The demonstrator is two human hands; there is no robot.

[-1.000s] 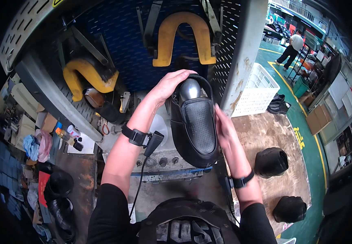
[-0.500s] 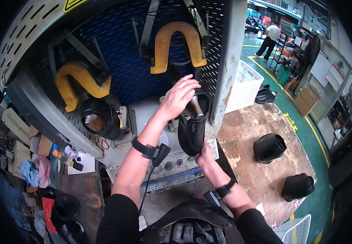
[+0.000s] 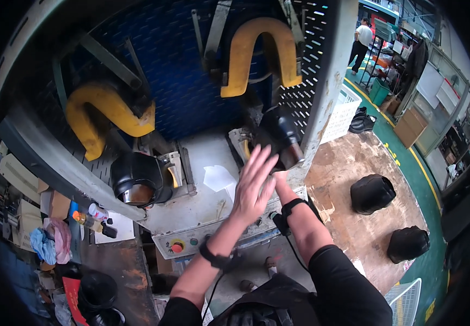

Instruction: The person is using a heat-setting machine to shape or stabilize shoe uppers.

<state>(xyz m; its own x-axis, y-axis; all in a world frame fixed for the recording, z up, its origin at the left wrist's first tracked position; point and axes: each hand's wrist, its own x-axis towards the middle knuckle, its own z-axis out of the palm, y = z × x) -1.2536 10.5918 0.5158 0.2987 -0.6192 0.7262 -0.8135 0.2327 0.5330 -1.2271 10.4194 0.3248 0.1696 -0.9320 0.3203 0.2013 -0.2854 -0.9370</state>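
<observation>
A black shoe upper point(image 3: 278, 126) sits around a metal form in the right half of the machine, with the form's shiny end showing at the lower right. My left hand point(image 3: 253, 187) is just in front of it, fingers stretched out and holding nothing; whether the fingertips touch the upper I cannot tell. Close under the upper's lower end is my right hand point(image 3: 282, 178), its fingers hidden behind the upper and my left hand. In the left half, another black upper point(image 3: 134, 171) sits on a second metal form point(image 3: 139, 194).
Two yellow U-shaped pads point(image 3: 260, 41) hang above the forms. A red button point(image 3: 177, 248) is on the front panel. To the right, two black uppers point(image 3: 373, 194) stand on a worn wooden table point(image 3: 335, 228), near a white basket point(image 3: 343, 114). Another person point(image 3: 361, 43) is far off.
The upper I held between both hands is now on the right form, turned with the metal end toward me. My left hand has come off it and lowered. My view has shifted somewhat.
</observation>
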